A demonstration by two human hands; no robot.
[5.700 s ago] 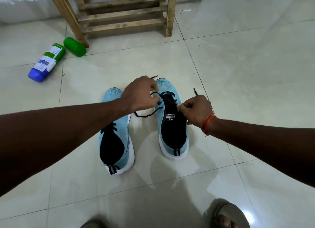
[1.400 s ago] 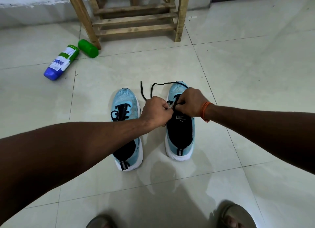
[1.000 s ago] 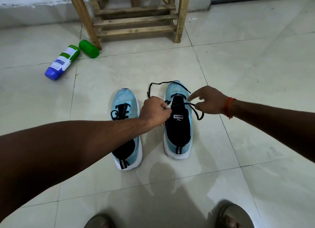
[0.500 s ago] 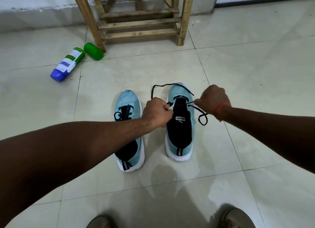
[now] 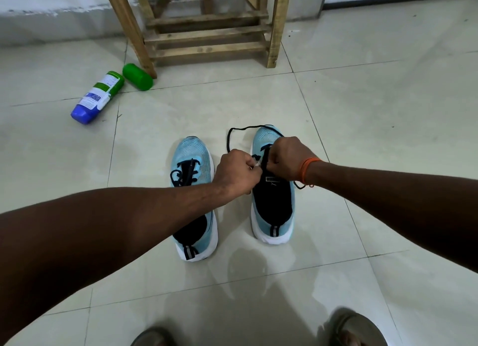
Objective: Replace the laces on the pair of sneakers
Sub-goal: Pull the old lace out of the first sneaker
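Two light-blue sneakers with black insides stand side by side on the floor, heels toward me. The left sneaker (image 5: 192, 195) carries a black lace bunched over its eyelets. Over the tongue of the right sneaker (image 5: 273, 206), my left hand (image 5: 236, 173) and my right hand (image 5: 288, 158) are curled close together. Both pinch the black lace (image 5: 239, 131), which loops past the toe onto the floor; another strand hangs under my right wrist. My fingers hide the eyelets.
A wooden stool frame (image 5: 207, 30) stands at the back by the wall. A blue-capped bottle (image 5: 97, 97) and a green cap (image 5: 137, 76) lie on the tiled floor at the left. My sandalled feet (image 5: 357, 330) show at the bottom edge.
My right hand, which had pulled the lace out to the right, has come back over the right sneaker's tongue beside my left hand. The lace loop past the toe remains.
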